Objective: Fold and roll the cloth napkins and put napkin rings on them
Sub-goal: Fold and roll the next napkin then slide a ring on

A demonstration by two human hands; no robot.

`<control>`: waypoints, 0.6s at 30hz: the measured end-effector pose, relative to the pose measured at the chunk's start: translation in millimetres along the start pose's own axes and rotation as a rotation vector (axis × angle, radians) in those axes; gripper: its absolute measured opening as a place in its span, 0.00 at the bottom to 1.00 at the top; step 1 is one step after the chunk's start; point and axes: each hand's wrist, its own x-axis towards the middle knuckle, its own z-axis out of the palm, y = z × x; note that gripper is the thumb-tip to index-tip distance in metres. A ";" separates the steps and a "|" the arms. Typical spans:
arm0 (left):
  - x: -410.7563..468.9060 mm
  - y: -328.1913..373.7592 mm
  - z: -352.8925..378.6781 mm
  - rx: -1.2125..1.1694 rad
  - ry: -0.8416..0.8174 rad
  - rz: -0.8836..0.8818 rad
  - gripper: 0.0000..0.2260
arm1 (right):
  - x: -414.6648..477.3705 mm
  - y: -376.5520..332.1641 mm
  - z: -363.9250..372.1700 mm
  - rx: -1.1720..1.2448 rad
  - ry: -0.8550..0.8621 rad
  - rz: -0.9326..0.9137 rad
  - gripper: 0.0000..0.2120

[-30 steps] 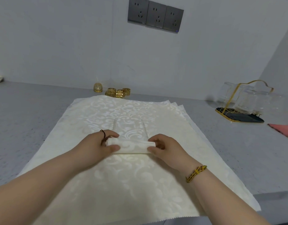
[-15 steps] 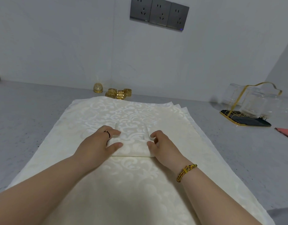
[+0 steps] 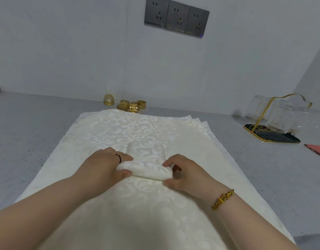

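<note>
A cream patterned napkin [image 3: 145, 170], folded into a narrow strip, lies on a stack of flat napkins [image 3: 87, 139] of the same cloth. Its near end is rolled into a thick roll, and the unrolled strip runs away from me. My left hand [image 3: 108, 165] grips the roll's left end, thumb under and fingers over. At the right end my right hand [image 3: 182, 173] pinches the roll between thumb and curled fingers. Several gold napkin rings [image 3: 133, 106] stand at the back by the wall, beyond the stack.
A small gold dome-shaped object [image 3: 108, 99] stands left of the rings. At the right, clear glasses hang on a gold rack with a dark tray [image 3: 272, 137]. A pink cloth [image 3: 317, 148] lies at the right edge. Wall sockets [image 3: 176, 17] sit above the grey counter.
The roll has grown thicker and the flat strip beyond it is shorter. Half a second ago both hands lay flatter on the cloth; now their fingers curl round the roll's ends.
</note>
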 end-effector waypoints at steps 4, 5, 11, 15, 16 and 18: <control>-23.6 3.3 -13.3 -0.019 -0.052 -0.022 0.17 | -12.9 -1.3 2.8 0.005 -0.014 -0.029 0.14; -26.3 4.6 -15.5 -0.048 -0.086 -0.052 0.12 | -13.2 -1.6 3.4 0.030 -0.010 -0.028 0.12; -14.2 -0.6 -6.5 -0.316 -0.097 -0.257 0.17 | 1.9 -6.7 3.9 0.337 0.046 0.082 0.07; -5.9 -2.9 0.5 -0.365 -0.016 -0.345 0.21 | 16.3 -7.4 4.4 0.295 0.060 0.153 0.11; -4.5 -1.2 0.5 -0.353 -0.006 -0.351 0.19 | 18.6 -7.1 4.5 0.288 0.062 0.170 0.12; -0.9 -0.9 0.4 -0.328 0.050 -0.339 0.09 | 25.4 -6.1 6.6 0.255 0.063 0.206 0.14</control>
